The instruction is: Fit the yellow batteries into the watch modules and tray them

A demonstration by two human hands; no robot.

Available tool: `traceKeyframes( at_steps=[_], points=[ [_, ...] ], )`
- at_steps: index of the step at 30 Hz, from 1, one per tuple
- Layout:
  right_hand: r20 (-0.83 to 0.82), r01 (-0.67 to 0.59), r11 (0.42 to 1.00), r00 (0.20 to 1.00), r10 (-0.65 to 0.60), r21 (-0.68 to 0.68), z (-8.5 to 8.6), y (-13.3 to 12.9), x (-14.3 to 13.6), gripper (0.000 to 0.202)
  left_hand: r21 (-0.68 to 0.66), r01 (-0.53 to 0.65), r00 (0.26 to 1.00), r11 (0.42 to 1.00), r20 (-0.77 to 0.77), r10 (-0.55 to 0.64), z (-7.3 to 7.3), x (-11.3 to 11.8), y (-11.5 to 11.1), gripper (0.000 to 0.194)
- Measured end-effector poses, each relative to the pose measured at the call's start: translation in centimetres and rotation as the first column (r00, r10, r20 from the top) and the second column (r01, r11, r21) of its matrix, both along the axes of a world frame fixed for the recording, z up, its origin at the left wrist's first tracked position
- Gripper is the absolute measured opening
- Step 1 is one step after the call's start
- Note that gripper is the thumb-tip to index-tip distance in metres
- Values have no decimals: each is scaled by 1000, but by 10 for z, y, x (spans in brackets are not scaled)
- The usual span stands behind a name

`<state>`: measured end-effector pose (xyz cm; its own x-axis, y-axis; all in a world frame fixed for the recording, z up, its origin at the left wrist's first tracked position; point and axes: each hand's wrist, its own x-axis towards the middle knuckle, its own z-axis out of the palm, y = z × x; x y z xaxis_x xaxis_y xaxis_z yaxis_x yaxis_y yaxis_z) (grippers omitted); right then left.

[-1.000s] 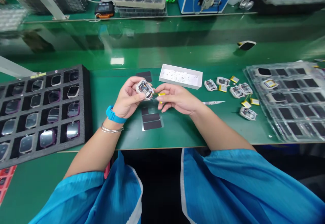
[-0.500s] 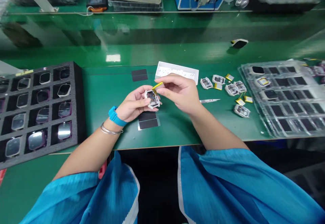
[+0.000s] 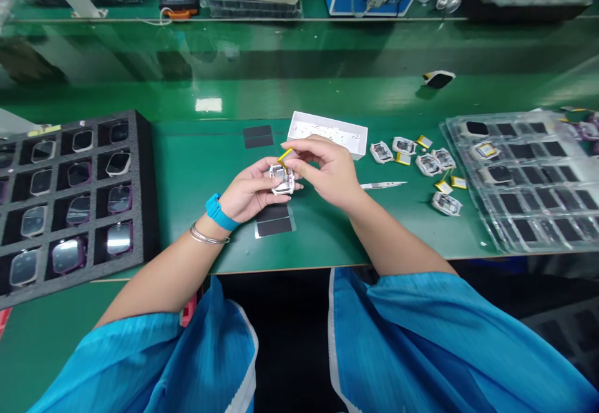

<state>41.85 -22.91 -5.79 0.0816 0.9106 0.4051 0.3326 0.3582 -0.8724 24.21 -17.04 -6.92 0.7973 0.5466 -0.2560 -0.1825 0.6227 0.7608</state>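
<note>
My left hand (image 3: pixel 253 191) grips a white smartwatch case (image 3: pixel 282 180) between thumb and fingers, its open side with the electronics facing up. Pinched in the fingertips of my right hand (image 3: pixel 325 166) is a small yellow battery (image 3: pixel 285 155), tilted over the upper edge of the case. Whether its wire is joined to the case is too small to tell. Black adhesive pads (image 3: pixel 274 219) on a clear sheet lie just below my left hand. Beyond my right hand stands a shallow white box (image 3: pixel 327 127) with tiny pieces in it. Tweezers (image 3: pixel 384 185) lie right of my right wrist.
More open watch cases (image 3: pixel 428 165) and batteries (image 3: pixel 458 183) lie on the bench to the right, beside clear plastic trays (image 3: pixel 486 213). At left is a black foam tray (image 3: pixel 146 182) of watches. Another black sheet (image 3: pixel 258 136) lies behind my hands. A shelf edge (image 3: pixel 262 20) runs along the back.
My left hand has turned the watch case, so it sits more tilted. My right hand has shifted slightly left with the battery, which now stands steeper against the case.
</note>
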Motion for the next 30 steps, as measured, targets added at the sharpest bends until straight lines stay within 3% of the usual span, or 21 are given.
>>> traceKeyframes(
  at_steps=[7,16,21,24,26,30],
  points=[
    [118,47,999,992,-44,-27,-6,3,-1,34,63,-74,993,995,-87,79,-4,5,-1,36],
    [123,56,998,991,-52,-28,-14,5,-5,30,180,-141,971,974,-165,171,-5,9,-3,35],
    [171,106,992,981,-93,-66,-19,4,-8,27,240,-330,892,913,-237,385,-2,1,13,25],
    [374,7,993,927,37,-115,-22,1,-16,9,285,-422,828,861,-266,494,7,-11,28,19],
    [490,-44,984,863,124,-171,-24,-1,-25,10,271,-357,839,894,-327,434,14,-19,35,16],
    [598,1,963,784,167,-270,-27,-2,-41,10,154,-77,893,985,-428,137,19,-28,40,14]
  ],
)
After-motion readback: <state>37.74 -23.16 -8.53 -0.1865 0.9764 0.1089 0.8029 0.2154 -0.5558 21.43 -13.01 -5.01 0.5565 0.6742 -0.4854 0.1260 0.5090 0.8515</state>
